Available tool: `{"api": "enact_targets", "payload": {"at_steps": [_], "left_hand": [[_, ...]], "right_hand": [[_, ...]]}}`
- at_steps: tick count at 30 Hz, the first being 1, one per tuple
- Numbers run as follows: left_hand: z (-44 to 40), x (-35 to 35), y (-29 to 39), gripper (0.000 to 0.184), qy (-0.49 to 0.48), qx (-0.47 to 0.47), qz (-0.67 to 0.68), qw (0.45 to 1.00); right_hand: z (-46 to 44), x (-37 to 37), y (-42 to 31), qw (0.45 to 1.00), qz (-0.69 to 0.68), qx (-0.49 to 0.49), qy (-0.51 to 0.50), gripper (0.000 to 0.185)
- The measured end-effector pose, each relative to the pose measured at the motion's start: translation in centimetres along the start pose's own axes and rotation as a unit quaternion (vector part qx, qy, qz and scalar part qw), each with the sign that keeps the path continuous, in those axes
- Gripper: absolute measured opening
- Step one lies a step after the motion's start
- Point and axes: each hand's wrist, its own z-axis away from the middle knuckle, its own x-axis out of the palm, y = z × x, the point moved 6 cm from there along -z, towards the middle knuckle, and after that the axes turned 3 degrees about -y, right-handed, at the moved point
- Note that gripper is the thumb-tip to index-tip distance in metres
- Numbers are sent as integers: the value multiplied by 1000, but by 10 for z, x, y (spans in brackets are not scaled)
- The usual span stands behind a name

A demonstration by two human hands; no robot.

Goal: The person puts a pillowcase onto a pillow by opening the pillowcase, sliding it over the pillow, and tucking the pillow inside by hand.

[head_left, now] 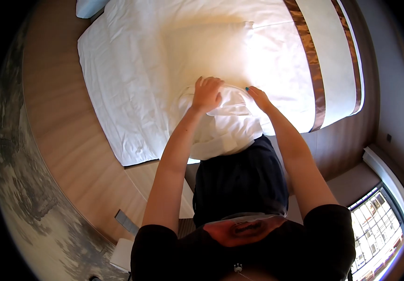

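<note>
A white pillow [206,47] lies flat on the white bed [122,79]. Bunched white fabric [232,131] hangs at its near end, against the front of my dark trousers. My left hand [206,95] rests on the fabric's upper left edge, fingers bent over it, and the fingertips are partly out of sight. On the right edge of the same fabric is my right hand [259,98], thumb and fingers close together at the cloth. How firmly either hand grips is hard to see.
A white runner with brown bands [310,61] crosses the bed on the right. Wood panelling [61,107] curves along the left. A lamp-like white object [122,254] stands at the lower left, and a window [375,229] is at the lower right.
</note>
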Motion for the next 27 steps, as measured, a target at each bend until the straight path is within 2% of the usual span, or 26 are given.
{"api": "enact_targets", "payload": {"at_steps": [2, 3, 6, 7, 8, 9, 11, 12, 14, 15, 18, 21, 22, 23, 26, 27], "left_hand": [[-13, 5, 47, 46, -18, 83, 14, 996], [-16, 19, 63, 46, -46, 118, -17, 992], [-10, 59, 87, 45, -150, 212, -99, 960], [-4, 70, 89, 43, -198, 239, -118, 943], [3, 81, 91, 42, -245, 265, -137, 922], [5, 79, 94, 28, -291, 255, -79, 919], [12, 62, 96, 21, -208, 287, -4, 935], [18, 50, 95, 18, -166, 301, 33, 939], [28, 1, 100, 14, -23, 303, 17, 953], [37, -22, 100, 12, 49, 301, 10, 952], [62, -33, 64, 13, 11, 133, 42, 990], [82, -41, 48, 13, -63, 51, 90, 993], [93, -34, 48, 14, -135, 45, 119, 983], [106, -24, 47, 15, -204, 38, 147, 967], [144, -3, 63, 18, -367, 16, 306, 878], [172, 4, 62, 21, -557, -236, 341, 719]], "right_hand": [[8, -9, 41, 996, -77, 7, 53, 28], [10, -11, 54, 992, -94, 71, 39, 25], [12, -3, 92, 981, -106, 159, -18, 24], [14, 0, 99, 976, -126, 169, -48, 22], [17, -3, 110, 965, -157, 207, -26, 22], [27, -8, 102, 951, -188, 244, -6, 21], [39, -17, 96, 937, -201, 282, 48, 19], [34, -22, 102, 959, -138, 236, 77, 19], [15, -22, 145, 981, -9, 140, 133, 21], [6, -18, 162, 979, 51, 148, 127, 26], [26, -15, 119, 949, -72, 295, 82, 26], [26, 6, 107, 931, -219, 292, -11, 39], [27, 12, 99, 919, -269, 284, -45, 42], [13, 25, 123, 912, -303, 273, -40, 44], [20, 20, 103, 934, -262, 243, 17, 48], [6, 26, 126, 951, -223, 212, 35, 55]]}}
